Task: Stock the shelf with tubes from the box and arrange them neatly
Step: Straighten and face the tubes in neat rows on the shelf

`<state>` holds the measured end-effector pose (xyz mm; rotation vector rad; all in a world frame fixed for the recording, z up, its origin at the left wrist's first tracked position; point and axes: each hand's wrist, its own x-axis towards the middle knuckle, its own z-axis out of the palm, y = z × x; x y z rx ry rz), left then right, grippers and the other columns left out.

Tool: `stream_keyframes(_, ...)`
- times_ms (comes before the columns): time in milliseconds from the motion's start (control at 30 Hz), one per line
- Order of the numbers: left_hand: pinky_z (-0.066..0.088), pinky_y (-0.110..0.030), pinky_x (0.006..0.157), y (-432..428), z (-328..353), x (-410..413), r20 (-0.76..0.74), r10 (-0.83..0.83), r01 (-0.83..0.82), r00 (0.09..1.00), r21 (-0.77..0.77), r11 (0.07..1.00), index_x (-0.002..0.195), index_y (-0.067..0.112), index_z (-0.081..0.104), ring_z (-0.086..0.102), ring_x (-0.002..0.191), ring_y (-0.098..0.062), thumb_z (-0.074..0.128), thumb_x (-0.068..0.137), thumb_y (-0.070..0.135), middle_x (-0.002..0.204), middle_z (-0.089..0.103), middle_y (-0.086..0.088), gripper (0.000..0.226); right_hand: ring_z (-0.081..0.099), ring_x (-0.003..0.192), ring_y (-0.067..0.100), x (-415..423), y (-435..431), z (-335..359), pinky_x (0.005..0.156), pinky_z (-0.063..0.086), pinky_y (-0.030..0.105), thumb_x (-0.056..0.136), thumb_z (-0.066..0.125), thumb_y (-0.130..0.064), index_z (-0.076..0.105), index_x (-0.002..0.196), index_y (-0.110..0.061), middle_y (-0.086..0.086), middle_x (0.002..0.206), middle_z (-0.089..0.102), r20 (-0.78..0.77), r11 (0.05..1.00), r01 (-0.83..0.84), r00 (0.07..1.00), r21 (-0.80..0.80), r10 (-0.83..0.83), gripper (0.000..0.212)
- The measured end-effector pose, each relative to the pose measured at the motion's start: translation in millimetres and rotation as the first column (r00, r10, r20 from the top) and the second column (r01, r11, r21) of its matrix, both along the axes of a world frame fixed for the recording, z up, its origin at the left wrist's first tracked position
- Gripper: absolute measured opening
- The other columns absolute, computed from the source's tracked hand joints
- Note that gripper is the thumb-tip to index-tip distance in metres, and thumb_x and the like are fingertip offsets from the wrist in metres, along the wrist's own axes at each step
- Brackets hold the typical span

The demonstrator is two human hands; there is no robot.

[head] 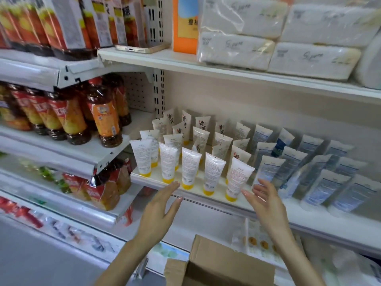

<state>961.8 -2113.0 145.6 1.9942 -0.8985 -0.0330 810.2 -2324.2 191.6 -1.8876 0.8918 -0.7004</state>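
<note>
- Head view: white tubes [189,168] with yellow caps stand cap-down in a row along the front edge of the shelf [305,213], with more rows behind them
- Before that edge the left hand [162,205] hovers, fingertips just below the middle of the row, touching no tube
- Just beside the rightmost front tube [237,180] is the right hand [266,201]; whether they touch I cannot tell
- Both hands are flat with straight fingers, palms turned toward each other, holding nothing
- Below the forearms sits the cardboard box [216,263], flaps open
- Toward the shelf's right end stand blue-grey tubes [321,182]
</note>
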Motion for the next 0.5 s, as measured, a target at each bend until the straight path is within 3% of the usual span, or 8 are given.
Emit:
stream_keyframes(167,0.04,-0.011,0.091,13,26,25,0.055,-0.031,0.034,0.998,-0.064,0.997,0.13,0.03,0.051,0.059,0.108,-0.012,0.041,0.089,0.056,0.132,0.053,0.017,0.049,0.054,0.109,0.018,-9,18,9,0.096,0.045,0.037,0.083,0.068,-0.022,0.046,0.134,-0.014,0.008,0.126,0.056,0.048,0.991,0.109,0.993,-0.078,-0.105,0.056)
stream_keyframes(233,0.034,-0.005,0.093,17,41,43,0.085,-0.033,0.042,0.996,-0.099,0.994,0.13,0.027,0.052,0.054,0.116,-0.009,0.039,0.089,0.056,0.133,0.052,0.015,0.052,0.058,0.1,0.016,-7,29,18,0.086,0.047,0.032,0.083,0.068,-0.023,0.049,0.13,-0.015,0.004,0.117,0.059,0.053,0.979,0.153,0.988,-0.133,-0.147,0.051)
stream_keyframes(367,0.031,-0.006,0.097,26,74,86,0.126,-0.087,0.106,0.988,-0.15,0.983,0.131,0.022,0.053,0.046,0.119,0.002,0.04,0.093,0.048,0.131,0.053,0.014,0.047,0.058,0.087,0.0,5,52,35,0.072,0.043,0.019,0.083,0.068,-0.021,0.056,0.117,-0.018,-0.004,0.099,0.061,0.082,0.956,0.207,0.978,-0.207,-0.194,0.036)
stream_keyframes(467,0.036,-0.014,0.095,35,99,123,0.153,-0.14,0.161,0.978,-0.135,0.978,0.13,0.025,0.053,0.05,0.116,-0.002,0.042,0.095,0.043,0.127,0.056,0.012,0.041,0.06,0.089,0.002,24,72,46,0.075,0.047,0.018,0.083,0.068,-0.017,0.062,0.108,-0.017,-0.008,0.096,0.065,0.146,0.941,0.267,0.96,-0.21,-0.24,0.026)
stream_keyframes(500,0.035,-0.011,0.093,38,106,135,0.18,-0.152,0.174,0.972,-0.113,0.978,0.13,0.025,0.054,0.051,0.114,-0.003,0.043,0.096,0.041,0.125,0.056,0.011,0.039,0.061,0.089,0.003,33,77,53,0.076,0.048,0.017,0.084,0.068,-0.017,0.064,0.107,-0.017,-0.007,0.096,0.066,0.159,0.939,0.271,0.957,-0.212,-0.241,0.024)
